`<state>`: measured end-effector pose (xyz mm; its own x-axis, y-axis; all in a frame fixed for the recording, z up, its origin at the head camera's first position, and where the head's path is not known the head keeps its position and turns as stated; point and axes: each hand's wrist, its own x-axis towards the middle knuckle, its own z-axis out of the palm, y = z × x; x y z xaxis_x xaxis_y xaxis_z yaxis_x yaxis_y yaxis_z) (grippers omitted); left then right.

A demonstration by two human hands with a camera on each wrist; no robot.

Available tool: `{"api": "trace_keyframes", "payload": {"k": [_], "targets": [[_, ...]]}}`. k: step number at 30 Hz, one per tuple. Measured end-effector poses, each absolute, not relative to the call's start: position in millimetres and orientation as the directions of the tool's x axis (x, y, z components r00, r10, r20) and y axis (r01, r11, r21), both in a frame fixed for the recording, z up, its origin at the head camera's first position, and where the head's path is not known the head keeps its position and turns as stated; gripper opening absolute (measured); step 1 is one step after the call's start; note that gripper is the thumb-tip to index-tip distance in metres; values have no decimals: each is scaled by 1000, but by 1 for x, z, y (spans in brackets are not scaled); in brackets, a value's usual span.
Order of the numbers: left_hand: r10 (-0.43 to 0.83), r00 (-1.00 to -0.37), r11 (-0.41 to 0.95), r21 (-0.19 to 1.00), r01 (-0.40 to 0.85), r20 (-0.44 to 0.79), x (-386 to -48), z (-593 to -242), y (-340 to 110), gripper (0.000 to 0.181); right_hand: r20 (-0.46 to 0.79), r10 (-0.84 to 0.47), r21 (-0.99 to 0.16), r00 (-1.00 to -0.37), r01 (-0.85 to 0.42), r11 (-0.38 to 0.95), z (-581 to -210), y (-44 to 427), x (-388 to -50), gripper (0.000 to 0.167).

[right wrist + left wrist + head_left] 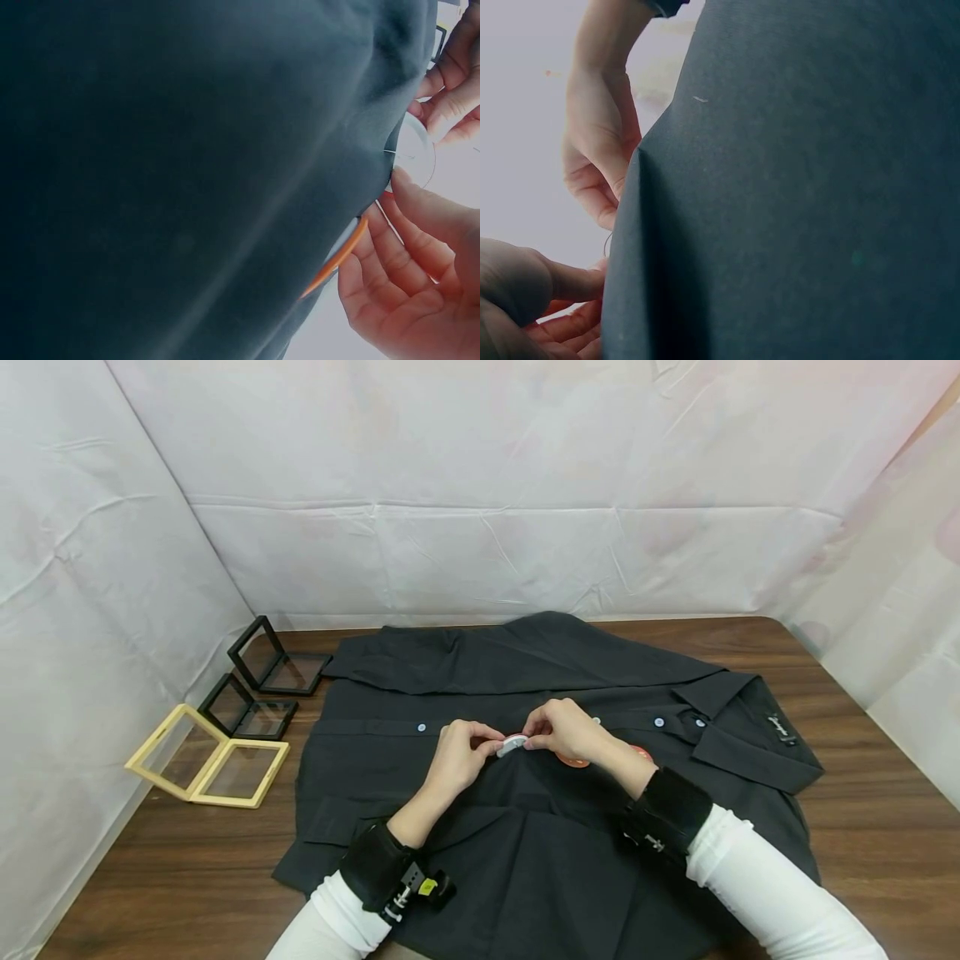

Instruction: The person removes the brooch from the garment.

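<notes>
A black button-up shirt (pixel 465 852) lies spread across the wooden table. Over its front, my left hand (pixel 457 758) and right hand (pixel 567 731) pinch opposite edges of a round pin-back badge (pixel 512 744), its pale back tilted up. The right wrist view shows the white back of the badge (pixel 415 154) against the fabric, with the thin pin at the cloth; whether it passes through cannot be told. Beside and partly under my right hand, an orange badge (pixel 573 762) sits on the shirt, and another orange badge (pixel 641 752) shows past the wrist.
At the left stand a yellow hinged frame (pixel 217 770) and two black hinged frames (pixel 262 718), (pixel 288 672). A small metallic ornament (pixel 782 729) is on the shirt's collar (pixel 757 747) at the right. White cloth walls (pixel 480 560) surround the table (pixel 885 827).
</notes>
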<state>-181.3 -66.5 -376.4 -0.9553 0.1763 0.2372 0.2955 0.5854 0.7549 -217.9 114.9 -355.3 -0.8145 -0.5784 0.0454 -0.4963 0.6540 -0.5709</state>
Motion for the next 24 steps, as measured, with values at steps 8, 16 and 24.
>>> {"api": "trace_keyframes", "payload": {"k": [8, 16, 24], "targets": [[180, -953, 597, 742, 304, 245, -181, -375, -67, 6, 63, -591, -559, -804, -519, 646, -355, 115, -218, 5], [206, -929, 627, 688, 365, 306, -178, -372, -65, 11, 81, -601, -553, -795, -538, 637, -355, 113, -218, 5], [228, -929, 662, 653, 368, 293, -177, -370, -63, 10, 75, -603, -548, -794, -538, 641, -354, 112, -219, 5]]}}
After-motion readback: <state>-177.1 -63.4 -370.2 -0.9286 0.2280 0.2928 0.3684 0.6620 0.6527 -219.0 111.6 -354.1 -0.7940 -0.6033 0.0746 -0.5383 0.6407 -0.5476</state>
